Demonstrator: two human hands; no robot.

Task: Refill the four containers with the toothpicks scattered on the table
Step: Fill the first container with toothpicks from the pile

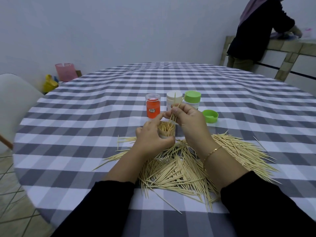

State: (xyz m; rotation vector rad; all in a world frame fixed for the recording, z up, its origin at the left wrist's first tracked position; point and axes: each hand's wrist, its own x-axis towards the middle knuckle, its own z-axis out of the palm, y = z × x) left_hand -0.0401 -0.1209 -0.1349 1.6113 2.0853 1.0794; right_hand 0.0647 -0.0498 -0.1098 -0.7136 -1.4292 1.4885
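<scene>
- The round table point(106, 93), covered with a grey and white checked cloth, filled most of the view.
- A person in dark clothes point(256, 36) stood at the far right, bent over a tiled counter point(290, 47), well apart from the table.
- A white chair point(15, 100) stood at the left edge of the table, and a pink bag point(65, 71) with a yellow bag point(48, 82) lay on the floor behind it.
- A big heap of loose toothpicks point(179, 170) lay on the cloth near the front edge, under and between both forearms.
- The right hand point(189, 122) had its fingers curled and pinched a small bundle of toothpicks point(174, 110), which stood nearly upright with the low ends in the open container.
- The left hand point(152, 135) was curled around the clear open container point(166, 130), which was upright and already quite full of toothpicks; its index finger reached up toward the bundle.
- Behind the hands stood three containers in a row: an orange container point(153, 106) with a clear lid, a white container point(174, 100), and a container with a green lid point(192, 99).
- A loose green lid point(210, 116) lay on the cloth just right of the right hand.
- A thin gold bracelet point(212, 153) was on the right wrist.
</scene>
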